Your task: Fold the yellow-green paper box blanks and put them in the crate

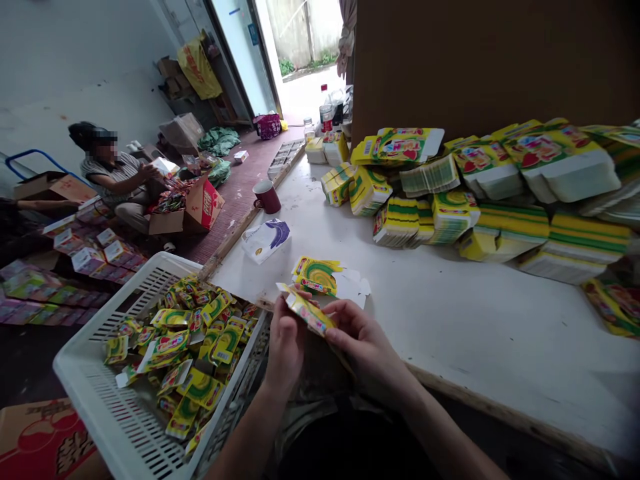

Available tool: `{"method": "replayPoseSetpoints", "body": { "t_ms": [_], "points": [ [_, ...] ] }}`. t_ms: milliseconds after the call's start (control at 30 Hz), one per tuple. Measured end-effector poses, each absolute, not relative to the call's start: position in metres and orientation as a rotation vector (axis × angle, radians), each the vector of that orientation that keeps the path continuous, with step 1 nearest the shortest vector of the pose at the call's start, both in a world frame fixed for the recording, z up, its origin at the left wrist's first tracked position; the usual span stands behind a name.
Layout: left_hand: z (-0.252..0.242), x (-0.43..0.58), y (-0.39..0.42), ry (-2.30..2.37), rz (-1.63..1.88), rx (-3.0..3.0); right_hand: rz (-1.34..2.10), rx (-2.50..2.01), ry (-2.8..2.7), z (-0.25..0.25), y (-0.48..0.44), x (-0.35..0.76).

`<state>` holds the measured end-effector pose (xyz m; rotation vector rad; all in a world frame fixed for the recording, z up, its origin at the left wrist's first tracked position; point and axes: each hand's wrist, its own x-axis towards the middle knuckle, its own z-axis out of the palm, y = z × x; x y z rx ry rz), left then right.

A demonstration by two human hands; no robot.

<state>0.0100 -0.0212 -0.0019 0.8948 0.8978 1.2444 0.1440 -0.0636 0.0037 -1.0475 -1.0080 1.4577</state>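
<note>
Both hands hold one small yellow carton (311, 316) over the table's near edge. My left hand (287, 340) grips its left end, where a white flap sticks out. The fingers of my right hand (357, 333) pinch its right end between thumb and fingertips. Just beyond, flat yellow-and-green cartons (320, 276) lie on the white table (400, 300), some with a white inner side showing. To the left of my hands a white plastic basket (80, 380) holds many folded yellow cartons (203, 387).
Stacks of flat cartons (510, 230) line the back of the table. A dark red mug (267, 197) and a white-purple packet (266, 240) stand at its left edge. On the floor at left, a person (117, 173) sits by an open cardboard box (195, 210).
</note>
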Motion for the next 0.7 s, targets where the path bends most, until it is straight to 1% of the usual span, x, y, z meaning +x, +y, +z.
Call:
{"method": "replayPoseSetpoints", "body": {
  "t_ms": [133, 200, 300, 433, 500, 567, 633, 700],
  "points": [
    [-0.004, 0.009, -0.019, 0.986, 1.288, 0.895, 1.474, -1.047, -1.088, 0.008, -0.065, 0.153],
    [-0.003, 0.008, -0.018, 0.991, 1.303, 0.918, 1.388, -1.114, -1.177, 0.007, -0.066, 0.153],
    [0.004, 0.000, -0.013, 0.965, 1.259, 0.927, 1.103, -1.312, -1.361, 0.007, -0.066, 0.159],
    [0.022, -0.024, -0.002, 0.868, 1.252, 0.958, 0.657, -1.386, -1.727, 0.020, -0.068, 0.176],
    [0.030, -0.033, -0.002, 0.851, 1.125, 1.070, 0.428, -1.353, -1.920, 0.029, -0.070, 0.181],
    [0.034, -0.036, -0.007, 0.853, 0.874, 1.276, 0.246, -1.239, -2.063, 0.034, -0.071, 0.181],
    [0.034, -0.031, -0.014, 0.868, 0.629, 1.477, 0.181, -1.111, -2.091, 0.035, -0.072, 0.177],
    [0.030, -0.022, -0.020, 0.942, 0.534, 1.583, 0.207, -1.106, -1.904, 0.029, -0.072, 0.172]
  ]
}}
